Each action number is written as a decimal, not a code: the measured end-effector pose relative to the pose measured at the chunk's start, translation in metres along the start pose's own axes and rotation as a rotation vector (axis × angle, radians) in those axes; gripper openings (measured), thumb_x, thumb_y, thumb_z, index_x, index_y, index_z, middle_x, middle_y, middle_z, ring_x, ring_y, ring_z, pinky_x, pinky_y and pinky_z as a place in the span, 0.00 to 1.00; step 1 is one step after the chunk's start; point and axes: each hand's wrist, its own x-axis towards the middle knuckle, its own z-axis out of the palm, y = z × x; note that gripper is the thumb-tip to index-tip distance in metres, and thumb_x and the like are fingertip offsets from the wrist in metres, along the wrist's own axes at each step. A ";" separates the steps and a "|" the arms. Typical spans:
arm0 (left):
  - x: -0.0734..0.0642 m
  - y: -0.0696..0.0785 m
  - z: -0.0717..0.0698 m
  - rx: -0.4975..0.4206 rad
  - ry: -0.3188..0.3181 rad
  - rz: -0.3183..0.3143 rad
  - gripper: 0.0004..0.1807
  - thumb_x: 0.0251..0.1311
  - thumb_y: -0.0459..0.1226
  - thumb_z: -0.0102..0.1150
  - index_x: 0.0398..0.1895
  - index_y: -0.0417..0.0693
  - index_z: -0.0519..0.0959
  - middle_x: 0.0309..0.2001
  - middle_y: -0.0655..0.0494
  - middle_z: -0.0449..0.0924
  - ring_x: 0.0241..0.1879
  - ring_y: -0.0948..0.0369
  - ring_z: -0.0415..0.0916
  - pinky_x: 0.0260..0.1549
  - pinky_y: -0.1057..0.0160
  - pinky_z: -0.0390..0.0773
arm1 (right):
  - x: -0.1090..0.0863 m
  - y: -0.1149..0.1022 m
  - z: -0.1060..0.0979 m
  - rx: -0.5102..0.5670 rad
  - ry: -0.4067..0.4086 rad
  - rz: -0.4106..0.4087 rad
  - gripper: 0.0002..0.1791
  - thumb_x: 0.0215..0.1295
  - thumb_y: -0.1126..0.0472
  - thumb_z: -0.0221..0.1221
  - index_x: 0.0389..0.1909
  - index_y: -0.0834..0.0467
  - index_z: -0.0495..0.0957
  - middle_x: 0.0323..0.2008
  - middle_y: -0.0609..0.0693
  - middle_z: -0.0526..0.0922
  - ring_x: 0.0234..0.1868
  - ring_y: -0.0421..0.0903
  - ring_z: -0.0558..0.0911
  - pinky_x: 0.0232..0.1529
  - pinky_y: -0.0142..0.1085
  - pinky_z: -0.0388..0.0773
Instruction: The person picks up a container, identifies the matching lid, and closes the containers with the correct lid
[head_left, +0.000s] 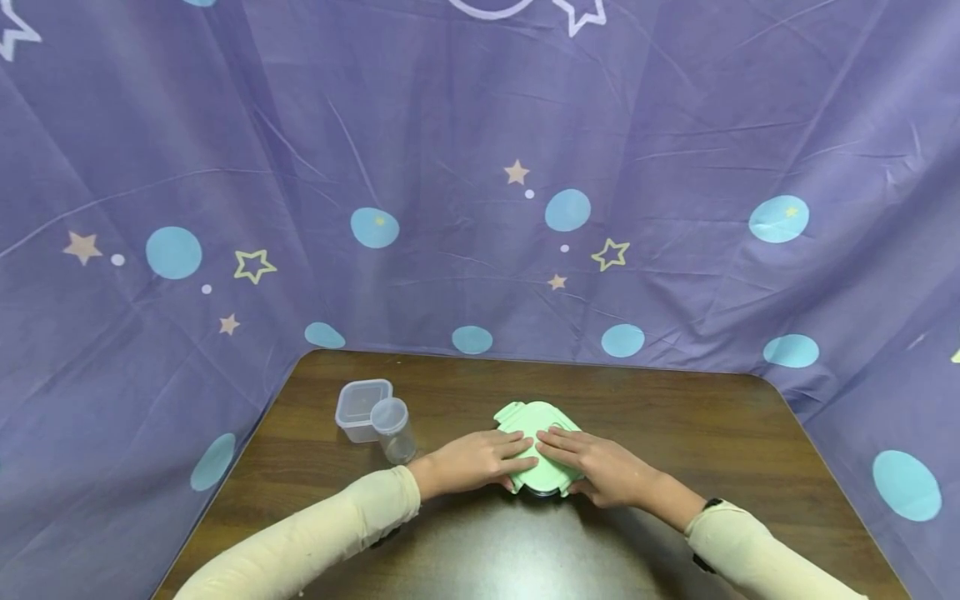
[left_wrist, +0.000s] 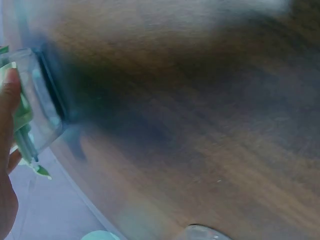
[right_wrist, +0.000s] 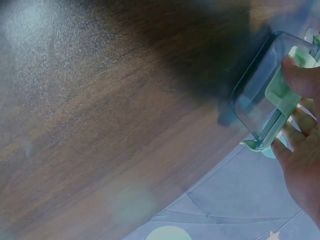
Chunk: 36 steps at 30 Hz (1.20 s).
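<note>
A clear food container point(right_wrist: 255, 95) with a light green snap lid point(head_left: 545, 471) sits on the table in front of me. My left hand point(head_left: 472, 461) grips the left side of the lid, fingers across its top and thumb at the near left edge. From the other side my right hand point(head_left: 607, 468) holds it the same way. In the right wrist view, the right thumb lies against a green side flap point(right_wrist: 282, 92) that hangs down. The left wrist view has the left thumb on another flap point(left_wrist: 22, 112).
Left of the hands stand a square clear plastic box point(head_left: 360, 404) and a round clear jar point(head_left: 395, 433) close beside it, near my left forearm. The brown wooden table point(head_left: 675, 408) ends at a purple patterned curtain point(head_left: 480, 275) at the back and sides.
</note>
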 end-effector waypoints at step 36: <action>0.004 -0.002 -0.007 -0.163 -0.099 -0.081 0.36 0.57 0.56 0.65 0.68 0.52 0.77 0.67 0.46 0.76 0.68 0.50 0.75 0.66 0.57 0.75 | 0.003 -0.003 -0.004 -0.026 -0.052 0.045 0.47 0.52 0.56 0.76 0.73 0.60 0.68 0.75 0.58 0.68 0.72 0.58 0.72 0.65 0.49 0.77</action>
